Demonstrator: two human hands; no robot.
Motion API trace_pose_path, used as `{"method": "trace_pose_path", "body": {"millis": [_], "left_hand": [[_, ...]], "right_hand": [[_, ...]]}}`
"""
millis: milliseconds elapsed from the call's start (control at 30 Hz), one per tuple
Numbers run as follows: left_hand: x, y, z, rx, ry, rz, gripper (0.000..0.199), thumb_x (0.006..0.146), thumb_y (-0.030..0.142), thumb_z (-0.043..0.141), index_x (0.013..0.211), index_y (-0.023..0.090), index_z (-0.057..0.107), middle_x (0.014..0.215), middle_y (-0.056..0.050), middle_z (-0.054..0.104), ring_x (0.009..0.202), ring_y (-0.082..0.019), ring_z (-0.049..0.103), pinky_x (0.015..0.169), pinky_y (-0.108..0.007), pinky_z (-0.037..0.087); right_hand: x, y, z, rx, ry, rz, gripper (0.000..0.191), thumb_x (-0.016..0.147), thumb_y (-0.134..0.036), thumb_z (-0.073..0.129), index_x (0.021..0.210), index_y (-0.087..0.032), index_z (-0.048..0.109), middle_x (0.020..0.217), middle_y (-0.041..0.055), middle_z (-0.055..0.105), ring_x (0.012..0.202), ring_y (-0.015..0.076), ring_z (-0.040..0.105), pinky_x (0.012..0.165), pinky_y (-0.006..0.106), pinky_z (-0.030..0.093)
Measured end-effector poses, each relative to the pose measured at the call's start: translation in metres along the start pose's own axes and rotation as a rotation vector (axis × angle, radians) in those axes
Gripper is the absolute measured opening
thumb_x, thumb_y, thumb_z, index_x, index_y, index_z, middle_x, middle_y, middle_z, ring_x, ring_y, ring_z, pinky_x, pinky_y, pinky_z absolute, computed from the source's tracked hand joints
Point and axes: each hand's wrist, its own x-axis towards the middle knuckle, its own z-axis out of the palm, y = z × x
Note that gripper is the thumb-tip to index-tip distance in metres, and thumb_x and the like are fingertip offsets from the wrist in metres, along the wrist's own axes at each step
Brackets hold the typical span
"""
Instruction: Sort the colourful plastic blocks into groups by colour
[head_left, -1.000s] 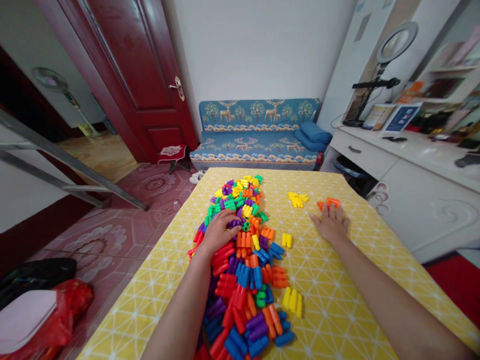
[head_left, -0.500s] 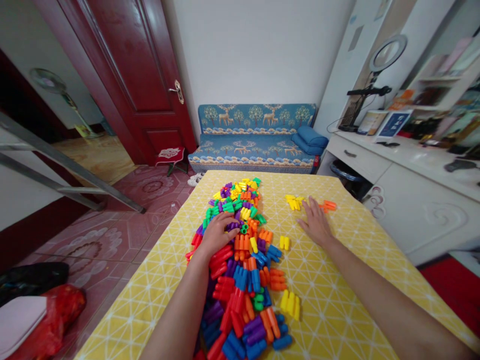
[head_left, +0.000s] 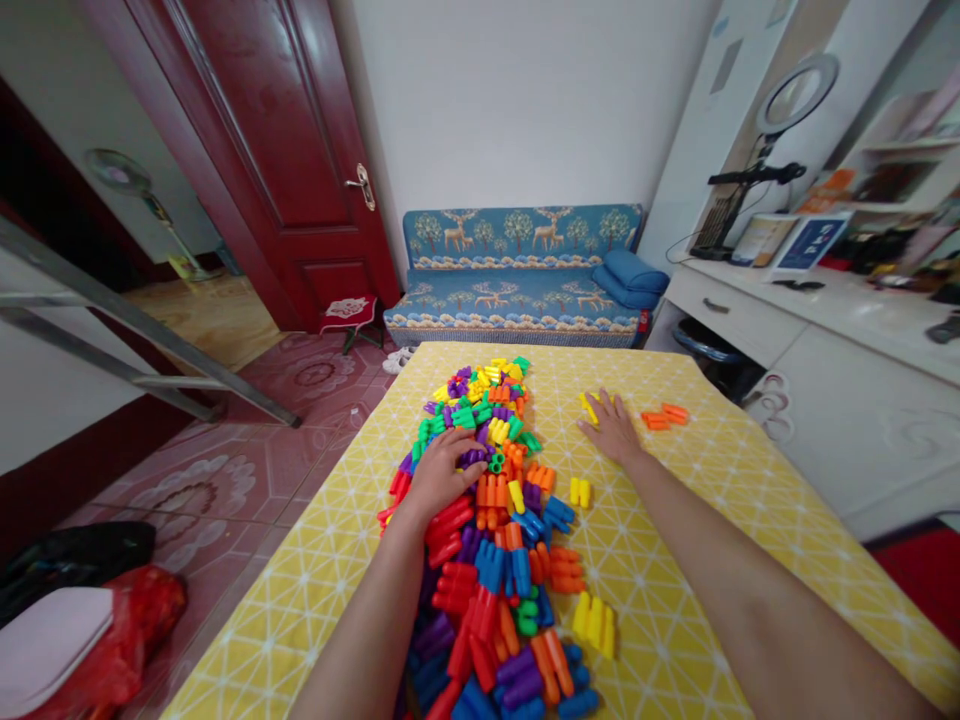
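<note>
A long heap of bullet-shaped plastic building blocks (head_left: 491, 575) in red, blue, purple, orange, green and yellow runs along the table. My left hand (head_left: 444, 472) rests on the heap's left side, thumb apart from the curved fingers, beside purple blocks (head_left: 474, 457) and green ones. Farther right, my right hand (head_left: 613, 430) lies palm down with its fingers spread. It partly covers some yellow blocks (head_left: 589, 407), whose hidden part I cannot make out. Just right of that hand are orange blocks (head_left: 664, 416) on the cloth.
A yellow patterned tablecloth (head_left: 675, 560) covers the table. Loose yellow blocks (head_left: 595, 622) lie right of the heap. Beyond the table stands a blue sofa (head_left: 510, 290); a white dresser (head_left: 817, 370) is at the right, a metal ladder (head_left: 187, 350) at the left.
My right hand has moved left, from between the yellow and orange blocks to over the yellow ones, uncovering the orange pair. My left hand stays on the heap. The view has shifted slightly.
</note>
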Motion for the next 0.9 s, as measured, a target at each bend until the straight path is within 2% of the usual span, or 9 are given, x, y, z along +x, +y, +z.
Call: {"method": "trace_pose_path", "body": {"millis": [100, 300, 500, 633, 733, 800, 900], "left_hand": [[0.0, 0.001, -0.001, -0.01, -0.002, -0.001, 0.025, 0.082, 0.036, 0.061, 0.103, 0.026, 0.07, 0.13, -0.004, 0.059, 0.125, -0.026, 0.05, 0.109, -0.044, 0.038], [0.001, -0.002, 0.001, -0.006, 0.004, 0.002, 0.026, 0.082, 0.037, 0.062, 0.104, 0.027, 0.07, 0.13, -0.004, 0.059, 0.125, -0.025, 0.05, 0.11, -0.044, 0.036], [0.002, -0.004, 0.002, 0.004, -0.005, 0.018, 0.026, 0.083, 0.037, 0.06, 0.104, 0.025, 0.07, 0.13, -0.005, 0.059, 0.125, -0.026, 0.05, 0.109, -0.044, 0.038], [0.001, -0.004, 0.002, 0.008, -0.002, 0.013, 0.026, 0.083, 0.037, 0.061, 0.104, 0.026, 0.07, 0.13, -0.005, 0.059, 0.125, -0.026, 0.05, 0.109, -0.044, 0.038], [0.001, -0.003, 0.001, 0.003, 0.001, 0.012, 0.026, 0.082, 0.037, 0.061, 0.104, 0.026, 0.07, 0.13, -0.005, 0.059, 0.125, -0.025, 0.05, 0.109, -0.044, 0.037], [0.001, -0.003, 0.001, 0.001, -0.001, 0.014, 0.027, 0.083, 0.038, 0.061, 0.105, 0.026, 0.069, 0.13, -0.005, 0.059, 0.125, -0.026, 0.05, 0.109, -0.044, 0.037], [0.001, -0.004, 0.001, 0.004, -0.004, 0.015, 0.027, 0.083, 0.037, 0.06, 0.105, 0.026, 0.069, 0.13, -0.005, 0.059, 0.126, -0.026, 0.049, 0.11, -0.044, 0.037]], "right_hand": [[-0.002, -0.002, 0.0, -0.003, -0.006, -0.079, 0.064, 0.092, -0.05, 0.036, 0.148, -0.018, 0.03, 0.158, 0.0098, 0.018, 0.145, 0.0339, 0.007, 0.115, 0.05, 0.016], [-0.012, -0.011, 0.004, 0.014, -0.009, -0.17, 0.067, 0.092, -0.053, 0.033, 0.148, -0.015, 0.03, 0.159, 0.0092, 0.016, 0.145, 0.0337, 0.005, 0.116, 0.05, 0.017], [-0.016, -0.016, 0.002, -0.015, 0.029, -0.194, 0.067, 0.092, -0.054, 0.034, 0.147, -0.016, 0.031, 0.158, 0.0092, 0.019, 0.145, 0.0325, 0.008, 0.115, 0.049, 0.017], [-0.025, -0.022, -0.008, -0.04, 0.185, -0.142, 0.063, 0.093, -0.053, 0.035, 0.146, -0.019, 0.033, 0.157, 0.0103, 0.02, 0.143, 0.0317, 0.015, 0.111, 0.05, 0.021], [-0.035, -0.028, -0.017, -0.036, 0.261, -0.048, 0.055, 0.094, -0.049, 0.031, 0.133, -0.015, 0.051, 0.147, 0.0153, 0.038, 0.131, 0.0312, 0.035, 0.106, 0.046, 0.03], [-0.04, -0.03, -0.022, -0.022, 0.276, 0.008, 0.052, 0.094, -0.048, 0.03, 0.123, -0.015, 0.06, 0.138, 0.0161, 0.047, 0.121, 0.0313, 0.044, 0.102, 0.046, 0.032], [-0.041, -0.021, -0.027, -0.012, 0.347, 0.07, 0.049, 0.094, -0.044, 0.032, 0.126, -0.017, 0.058, 0.143, 0.0149, 0.042, 0.126, 0.0331, 0.037, 0.104, 0.048, 0.028]]}}
